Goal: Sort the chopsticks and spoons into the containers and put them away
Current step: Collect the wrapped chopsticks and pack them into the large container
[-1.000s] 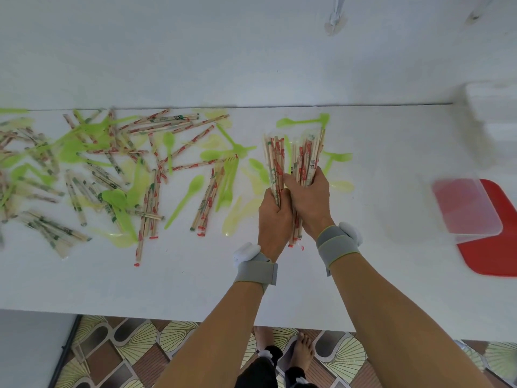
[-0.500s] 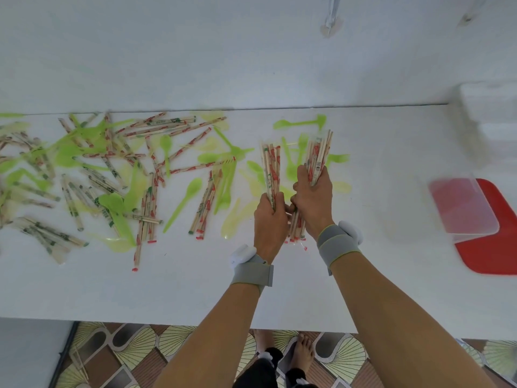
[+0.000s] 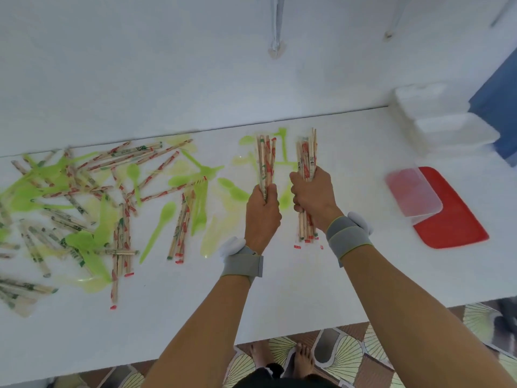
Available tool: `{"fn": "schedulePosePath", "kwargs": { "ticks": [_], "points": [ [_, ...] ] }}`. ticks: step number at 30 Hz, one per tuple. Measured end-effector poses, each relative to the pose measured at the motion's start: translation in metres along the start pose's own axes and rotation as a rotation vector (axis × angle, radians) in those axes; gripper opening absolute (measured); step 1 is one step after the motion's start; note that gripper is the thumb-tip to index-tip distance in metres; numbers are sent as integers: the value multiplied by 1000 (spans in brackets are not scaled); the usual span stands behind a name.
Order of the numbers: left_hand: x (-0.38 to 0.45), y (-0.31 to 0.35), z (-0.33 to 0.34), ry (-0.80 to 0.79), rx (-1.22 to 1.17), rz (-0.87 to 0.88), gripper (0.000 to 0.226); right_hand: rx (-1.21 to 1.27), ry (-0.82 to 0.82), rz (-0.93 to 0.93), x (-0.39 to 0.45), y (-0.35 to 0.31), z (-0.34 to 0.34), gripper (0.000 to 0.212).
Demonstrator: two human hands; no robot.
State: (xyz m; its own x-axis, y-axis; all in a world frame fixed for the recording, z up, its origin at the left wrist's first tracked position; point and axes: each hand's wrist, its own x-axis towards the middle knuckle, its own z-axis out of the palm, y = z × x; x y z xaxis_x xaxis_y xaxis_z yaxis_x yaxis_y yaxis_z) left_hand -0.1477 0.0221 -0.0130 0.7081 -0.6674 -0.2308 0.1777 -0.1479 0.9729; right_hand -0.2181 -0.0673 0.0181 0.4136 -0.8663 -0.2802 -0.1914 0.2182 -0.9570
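My left hand [image 3: 262,211] grips a bundle of wrapped chopsticks [image 3: 265,161] that stands up over the middle of the white table [image 3: 293,284]. My right hand [image 3: 314,196] grips a second, longer chopstick bundle [image 3: 307,156] a little to the right, its lower ends sticking out below the fist. Many more wrapped chopsticks [image 3: 123,236] and green plastic spoons [image 3: 158,229] lie scattered across the left half of the table. A clear empty container [image 3: 414,191] rests on a red lid [image 3: 453,219] at the right.
White foam boxes [image 3: 444,124] are stacked at the back right against the wall. A blue object [image 3: 500,107] stands at the far right edge. My bare feet and a patterned floor show below the table's near edge.
My two hands, pressed together on one bunch of chopsticks, have drawn apart, each now holding its own bundle. The view has shifted so the container sits nearer the middle right.
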Motion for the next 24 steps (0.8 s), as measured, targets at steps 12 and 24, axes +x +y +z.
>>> {"fn": "schedulePosePath", "kwargs": {
  "ticks": [12, 24],
  "points": [
    [0, 20, 116, -146, 43, 16, 27, -24, 163, 49, 2, -36, -137, 10],
    [22, 1, 167, 73, 138, -19, 31, -47, -190, 518, 64, -28, -187, 24]
  ]
}}
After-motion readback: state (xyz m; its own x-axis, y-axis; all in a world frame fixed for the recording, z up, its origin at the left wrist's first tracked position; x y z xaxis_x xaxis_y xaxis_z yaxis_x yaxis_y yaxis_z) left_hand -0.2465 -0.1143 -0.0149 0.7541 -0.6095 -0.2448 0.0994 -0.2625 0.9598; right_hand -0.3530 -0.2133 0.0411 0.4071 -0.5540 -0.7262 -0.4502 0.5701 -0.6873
